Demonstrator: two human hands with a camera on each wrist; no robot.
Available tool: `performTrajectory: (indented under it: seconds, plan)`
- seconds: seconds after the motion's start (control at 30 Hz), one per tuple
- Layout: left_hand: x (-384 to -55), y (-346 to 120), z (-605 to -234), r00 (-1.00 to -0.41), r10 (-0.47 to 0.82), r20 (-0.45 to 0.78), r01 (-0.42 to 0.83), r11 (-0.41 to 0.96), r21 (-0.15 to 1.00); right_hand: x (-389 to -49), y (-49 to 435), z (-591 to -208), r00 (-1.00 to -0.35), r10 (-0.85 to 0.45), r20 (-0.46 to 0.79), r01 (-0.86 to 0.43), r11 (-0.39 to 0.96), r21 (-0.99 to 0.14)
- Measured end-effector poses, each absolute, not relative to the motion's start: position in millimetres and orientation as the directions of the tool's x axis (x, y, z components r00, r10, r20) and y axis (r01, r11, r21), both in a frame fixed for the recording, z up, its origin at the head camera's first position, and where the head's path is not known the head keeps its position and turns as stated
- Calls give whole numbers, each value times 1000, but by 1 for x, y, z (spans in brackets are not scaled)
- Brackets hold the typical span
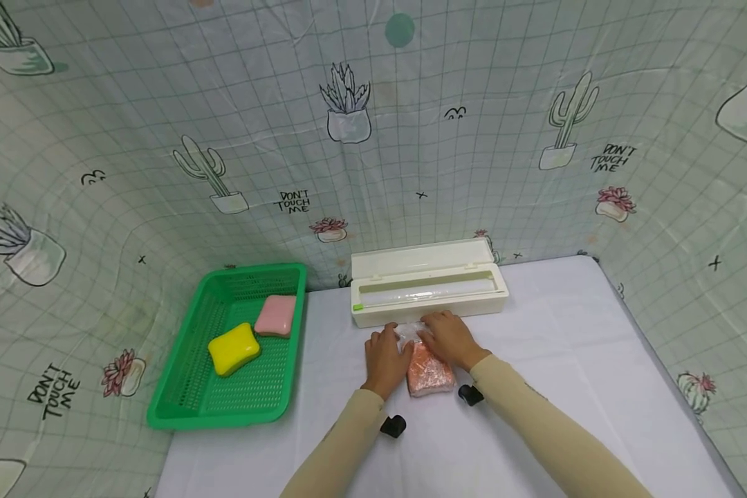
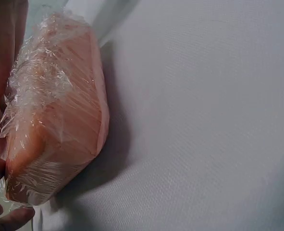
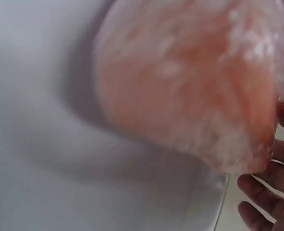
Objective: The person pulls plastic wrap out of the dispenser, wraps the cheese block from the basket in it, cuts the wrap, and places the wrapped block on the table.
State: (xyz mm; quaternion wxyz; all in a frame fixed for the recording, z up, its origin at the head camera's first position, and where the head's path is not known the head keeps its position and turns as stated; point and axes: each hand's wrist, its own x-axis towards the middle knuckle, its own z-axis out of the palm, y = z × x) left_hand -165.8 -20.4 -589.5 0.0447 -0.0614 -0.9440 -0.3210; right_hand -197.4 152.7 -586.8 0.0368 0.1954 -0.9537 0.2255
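An orange-pink sponge-like block (image 1: pixel 431 370) lies on the white cloth, wrapped in clear cling film (image 1: pixel 409 333) that bunches up at its far end. My left hand (image 1: pixel 386 360) is at the block's far left corner, its thumb and fingers pinching the film. From the right, my right hand (image 1: pixel 453 339) reaches across the block's far end and pinches the film there. Wrinkled film covers the block (image 2: pixel 60 110) in the left wrist view, with fingertips at its lower end. The right wrist view shows the block (image 3: pixel 180 82) blurred, with fingers (image 3: pixel 262 192) spread beside its corner.
Just beyond the hands stands a white cling film dispenser (image 1: pixel 429 310), lid raised, a roll inside. A green basket (image 1: pixel 286 401) on the left contains a yellow sponge (image 1: pixel 234 349) and a pink sponge (image 1: pixel 277 315). A patterned curtain (image 1: pixel 411 166) surrounds the table.
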Motion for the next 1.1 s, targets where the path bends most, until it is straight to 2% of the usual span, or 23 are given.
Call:
performTrajectory:
  seconds: [0.33, 0.5, 0.67, 0.8, 0.97, 1.03, 1.1]
  plan:
    - [-166, -23, -588, -982, 118, 148, 188, 701, 688, -201, 149, -582, -953, -270, 133, -281, 640, -715]
    - [-166, -28, -587, -970, 164, 178, 242, 692, 680, -191, 159, -576, -936, -289, 201, -339, 587, -735]
    - [-163, -33, -587, -924, 233, 301, 376, 692, 616, -178, 173, -577, -864, -386, 324, -502, 607, -616]
    - [-160, -38, -588, -844, 324, 428, 524, 672, 524, -170, 184, -582, -752, -490, 441, -658, 597, -459]
    - [-157, -49, -589, -679, 514, 524, 708, 646, 285, -164, 194, -586, -577, -622, 529, -796, 573, -194]
    - [-155, -52, -588, -629, 580, 517, 741, 648, 175, -162, 195, -586, -538, -666, 517, -812, 575, -104]
    - [-152, -53, -587, -606, 634, 480, 748, 660, 74, -159, 197, -587, -524, -699, 487, -812, 582, -40]
